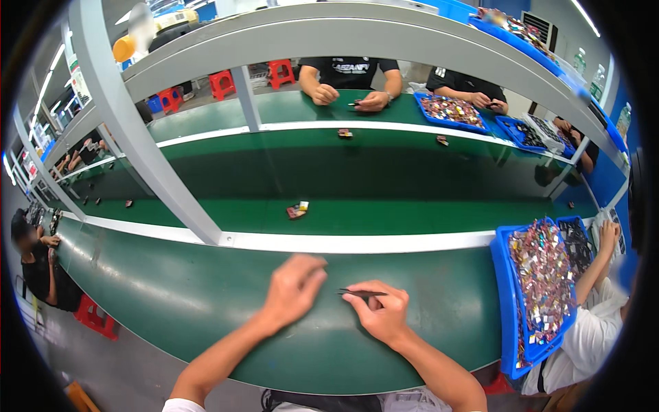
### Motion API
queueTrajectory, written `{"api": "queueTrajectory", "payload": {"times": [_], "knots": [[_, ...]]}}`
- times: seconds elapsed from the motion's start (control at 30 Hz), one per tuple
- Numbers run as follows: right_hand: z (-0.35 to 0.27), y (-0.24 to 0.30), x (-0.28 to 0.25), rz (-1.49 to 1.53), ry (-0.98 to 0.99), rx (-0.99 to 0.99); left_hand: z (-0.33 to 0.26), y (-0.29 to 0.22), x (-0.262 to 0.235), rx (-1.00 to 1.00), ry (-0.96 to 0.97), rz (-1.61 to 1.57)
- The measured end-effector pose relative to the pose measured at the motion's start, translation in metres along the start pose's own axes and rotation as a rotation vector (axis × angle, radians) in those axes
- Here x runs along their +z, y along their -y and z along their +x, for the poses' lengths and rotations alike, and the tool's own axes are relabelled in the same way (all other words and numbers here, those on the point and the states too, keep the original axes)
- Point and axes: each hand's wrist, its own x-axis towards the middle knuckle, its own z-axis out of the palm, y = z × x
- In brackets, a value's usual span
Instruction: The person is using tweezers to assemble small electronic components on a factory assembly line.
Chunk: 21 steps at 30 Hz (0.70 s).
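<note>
My left hand (pixel 294 292) is over the green worktop (pixel 226 295), a little blurred. Its thumb and forefinger look apart, and nothing shows between them. Close by on the right, my right hand (pixel 383 312) is closed on dark tweezers (pixel 364 293), whose tips point left toward my left hand. Beyond both hands, a small cluster of brownish-red parts with white and yellow pieces (pixel 297 209) lies on the green conveyor belt (pixel 412 211).
A blue tray (pixel 506 302) heaped with small coloured parts stands at the right, beside a person in white (pixel 583 343). Grey uprights (pixel 147 130) and a white rail (pixel 357 243) separate worktop and belt. Across it, people work near another blue tray (pixel 446 122). Red stools (pixel 95 317) stand around.
</note>
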Motion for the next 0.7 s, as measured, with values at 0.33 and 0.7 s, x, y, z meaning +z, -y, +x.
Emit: {"api": "queueTrajectory", "payload": {"times": [0.33, 0.7], "knots": [[-0.009, 0.008, 0.004, 0.109, 0.068, 0.221, -0.028, -0.004, 0.011, -0.073, 0.223, -0.349], [-0.007, 0.006, 0.003, 0.162, 0.113, 0.263, -0.03, 0.001, 0.017, 0.002, 0.106, -0.308]]}}
